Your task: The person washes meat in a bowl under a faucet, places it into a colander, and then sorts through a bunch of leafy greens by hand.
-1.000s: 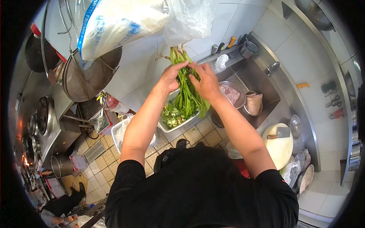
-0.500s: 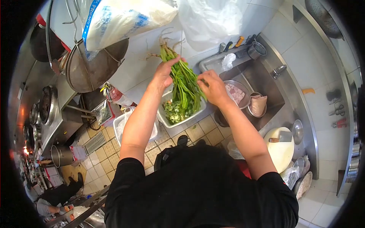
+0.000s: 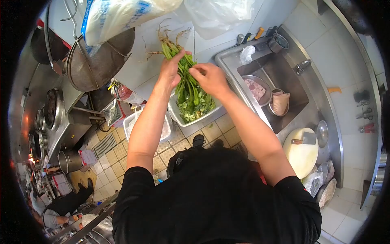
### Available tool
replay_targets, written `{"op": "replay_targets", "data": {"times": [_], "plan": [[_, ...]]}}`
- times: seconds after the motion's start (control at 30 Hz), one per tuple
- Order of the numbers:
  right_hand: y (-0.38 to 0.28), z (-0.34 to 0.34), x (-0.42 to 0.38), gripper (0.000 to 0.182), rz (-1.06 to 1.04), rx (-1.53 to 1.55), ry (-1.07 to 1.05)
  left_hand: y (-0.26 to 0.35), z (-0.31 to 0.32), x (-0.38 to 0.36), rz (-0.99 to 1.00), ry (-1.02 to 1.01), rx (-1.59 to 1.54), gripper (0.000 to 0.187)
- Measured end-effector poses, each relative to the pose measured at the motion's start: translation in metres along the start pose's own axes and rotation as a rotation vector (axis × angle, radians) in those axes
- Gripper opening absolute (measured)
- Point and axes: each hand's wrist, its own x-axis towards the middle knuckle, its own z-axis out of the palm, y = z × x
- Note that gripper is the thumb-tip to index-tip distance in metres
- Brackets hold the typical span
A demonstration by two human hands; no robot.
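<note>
A bunch of leafy greens (image 3: pixel 187 84) with its roots on hangs over a white plastic tub (image 3: pixel 206 119). My left hand (image 3: pixel 170 72) is wrapped round the stems below the roots. At the right side of the bunch, the fingers of my right hand (image 3: pixel 209 80) are pinched together on the stems. Loose leaves and pale flower heads (image 3: pixel 191 114) lie in the tub under the hanging leaves. The exact bit between my right fingertips is partly hidden.
To the right, a steel sink (image 3: pixel 298 95) holds a bowl of meat pieces (image 3: pixel 256 89) and a pot with a meat slab (image 3: pixel 280 101). A cleaver (image 3: pixel 307 139) rests on a round board (image 3: pixel 298 156). Another white tub (image 3: pixel 164 132) stands left. A co-worker (image 3: pixel 65 203) is at lower left.
My right hand has moved left and up, closer to my left hand, onto the stems. The bunch has shifted slightly left and its leaves hang closer together.
</note>
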Motion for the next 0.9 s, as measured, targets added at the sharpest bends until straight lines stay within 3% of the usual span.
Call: {"op": "replay_targets", "data": {"times": [0.1, 0.17, 0.27, 0.43, 0.77, 0.83, 0.9], "plan": [[0.004, 0.015, 0.006, 0.026, 0.083, 0.041, 0.003, -0.007, 0.011, -0.005, 0.106, 0.025, 0.182, 0.015], [0.012, 0.014, 0.005, 0.023, 0.147, 0.273, 0.009, -0.001, 0.012, -0.01, 0.125, 0.018, 0.146, 0.014], [0.015, -0.008, -0.006, 0.016, 0.277, 0.476, -0.044, 0.011, -0.005, -0.018, -0.026, -0.063, 0.114, 0.019], [0.01, -0.042, -0.011, 0.018, 0.294, 0.548, -0.068, 0.013, -0.016, -0.026, -0.048, -0.027, 0.046, 0.021], [-0.022, -0.073, 0.006, 0.022, 0.056, 0.433, 0.18, 0.002, -0.014, -0.025, -0.035, -0.054, 0.226, 0.02], [-0.021, -0.071, 0.012, 0.02, 0.066, 0.392, 0.174, 0.002, -0.007, -0.027, -0.036, -0.059, 0.23, 0.02], [-0.024, -0.063, 0.015, 0.019, 0.032, 0.107, 0.016, -0.002, 0.007, -0.031, -0.001, -0.076, 0.251, 0.017]]}}
